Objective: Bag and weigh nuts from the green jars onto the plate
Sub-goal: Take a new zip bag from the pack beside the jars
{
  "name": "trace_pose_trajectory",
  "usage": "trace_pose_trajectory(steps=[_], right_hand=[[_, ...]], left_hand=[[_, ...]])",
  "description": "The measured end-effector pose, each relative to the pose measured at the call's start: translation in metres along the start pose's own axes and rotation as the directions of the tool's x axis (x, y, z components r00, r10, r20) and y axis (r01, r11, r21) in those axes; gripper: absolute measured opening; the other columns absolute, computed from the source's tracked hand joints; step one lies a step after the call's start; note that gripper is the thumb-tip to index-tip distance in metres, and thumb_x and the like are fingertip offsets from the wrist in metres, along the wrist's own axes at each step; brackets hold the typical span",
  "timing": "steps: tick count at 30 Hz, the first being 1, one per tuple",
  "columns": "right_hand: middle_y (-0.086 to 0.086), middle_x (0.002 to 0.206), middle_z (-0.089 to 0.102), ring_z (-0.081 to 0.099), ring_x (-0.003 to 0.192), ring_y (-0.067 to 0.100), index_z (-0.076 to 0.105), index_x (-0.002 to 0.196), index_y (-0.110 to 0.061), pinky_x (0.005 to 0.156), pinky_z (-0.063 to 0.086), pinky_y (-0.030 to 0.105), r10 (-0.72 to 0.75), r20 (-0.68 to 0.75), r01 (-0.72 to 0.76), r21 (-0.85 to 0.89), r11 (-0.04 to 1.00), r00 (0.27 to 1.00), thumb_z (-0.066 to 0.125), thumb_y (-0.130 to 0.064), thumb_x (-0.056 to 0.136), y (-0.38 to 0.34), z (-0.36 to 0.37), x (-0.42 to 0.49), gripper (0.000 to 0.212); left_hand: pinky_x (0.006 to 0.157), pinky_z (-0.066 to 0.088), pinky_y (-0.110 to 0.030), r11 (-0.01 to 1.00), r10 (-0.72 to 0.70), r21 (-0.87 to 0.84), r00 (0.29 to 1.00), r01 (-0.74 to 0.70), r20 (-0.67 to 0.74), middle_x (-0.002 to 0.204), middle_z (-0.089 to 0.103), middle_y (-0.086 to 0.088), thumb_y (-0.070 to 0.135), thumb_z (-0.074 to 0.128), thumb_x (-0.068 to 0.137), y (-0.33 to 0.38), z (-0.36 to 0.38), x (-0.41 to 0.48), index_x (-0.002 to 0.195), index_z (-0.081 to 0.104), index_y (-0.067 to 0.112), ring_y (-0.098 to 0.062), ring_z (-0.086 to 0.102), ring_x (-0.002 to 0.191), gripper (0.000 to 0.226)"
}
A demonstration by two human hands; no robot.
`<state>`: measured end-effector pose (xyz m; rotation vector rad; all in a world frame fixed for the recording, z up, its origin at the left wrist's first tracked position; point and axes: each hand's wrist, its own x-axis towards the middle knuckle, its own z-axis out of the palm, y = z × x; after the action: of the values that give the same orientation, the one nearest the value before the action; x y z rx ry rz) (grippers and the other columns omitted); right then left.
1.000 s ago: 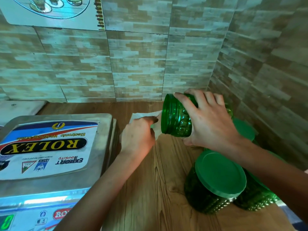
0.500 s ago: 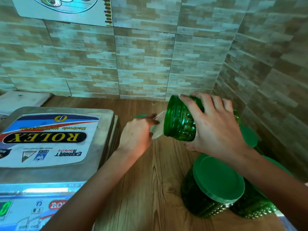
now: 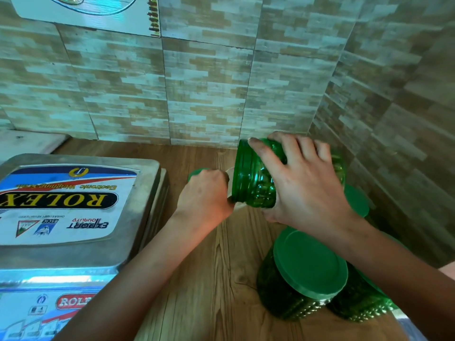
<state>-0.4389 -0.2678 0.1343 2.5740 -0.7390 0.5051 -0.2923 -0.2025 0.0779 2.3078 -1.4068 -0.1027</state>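
Note:
My right hand grips an open green jar tipped on its side, mouth pointing left. My left hand pinches a thin clear bag right against the jar's mouth; most of the bag is hidden behind my fist. A loose green lid lies on the wood just behind my left hand. The steel plate of the weighing scale, with a ROLEX sticker, sits to the left. No nuts are plainly visible.
Closed green jars stand at the right: one with a lid close to me, another beside it, and a lid farther back. The tiled wall closes the back and right. The scale's display panel is at the lower left.
The white bag that stood out behind my left hand has been pulled in against the jar's mouth. The green lid behind my left hand came into sight. Both hands stayed close together.

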Motion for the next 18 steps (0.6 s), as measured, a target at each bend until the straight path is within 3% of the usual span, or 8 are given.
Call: trace_pose_trajectory(steps=[2, 9, 12, 18], right_hand=[[0.019, 0.127, 0.051, 0.049, 0.111, 0.038, 0.041, 0.136, -0.016, 0.09, 0.035, 0.047, -0.016, 0.007, 0.016, -0.016, 1.0, 1.0, 0.088, -0.042, 0.031, -0.001, 0.0, 0.001, 0.118], [0.02, 0.126, 0.051, 0.05, 0.109, 0.039, 0.045, 0.135, -0.015, 0.09, 0.037, 0.049, -0.081, 0.042, 0.084, -0.081, 0.993, 0.996, 0.09, -0.037, 0.026, 0.0, 0.002, 0.005, 0.12], [0.02, 0.126, 0.051, 0.05, 0.108, 0.038, 0.044, 0.135, -0.015, 0.091, 0.037, 0.049, -0.096, 0.045, 0.1, -0.098, 0.99, 0.994, 0.09, -0.036, 0.027, -0.001, 0.005, 0.006, 0.119], [0.02, 0.125, 0.053, 0.052, 0.107, 0.038, 0.046, 0.133, -0.015, 0.092, 0.038, 0.05, -0.124, 0.039, 0.127, -0.113, 0.985, 0.992, 0.09, -0.03, 0.027, -0.005, 0.011, 0.009, 0.115]], left_hand=[[0.052, 0.051, -0.018, 0.997, -0.011, -0.075, 0.999, 0.014, 0.046, 0.074, 0.06, 0.004, 0.012, 0.062, 0.084, 0.0, 0.001, -0.001, 0.088, 0.061, 0.016, -0.006, 0.06, 0.058, 0.006], [0.054, 0.055, -0.022, 0.986, -0.027, -0.165, 0.997, 0.037, 0.066, 0.084, 0.062, 0.001, 0.005, 0.057, 0.085, -0.003, -0.001, -0.005, 0.109, 0.061, 0.013, -0.008, 0.061, 0.059, 0.026], [0.059, 0.056, -0.024, 0.977, -0.022, -0.209, 0.997, 0.036, 0.068, 0.087, 0.063, 0.001, 0.005, 0.058, 0.084, -0.001, -0.001, -0.007, 0.106, 0.061, 0.014, -0.008, 0.062, 0.065, 0.024], [0.057, 0.05, -0.015, 0.942, -0.001, -0.332, 0.991, 0.046, 0.132, 0.081, 0.062, 0.004, 0.003, 0.058, 0.085, 0.0, -0.003, -0.014, 0.09, 0.058, 0.015, -0.006, 0.062, 0.068, 0.013]])
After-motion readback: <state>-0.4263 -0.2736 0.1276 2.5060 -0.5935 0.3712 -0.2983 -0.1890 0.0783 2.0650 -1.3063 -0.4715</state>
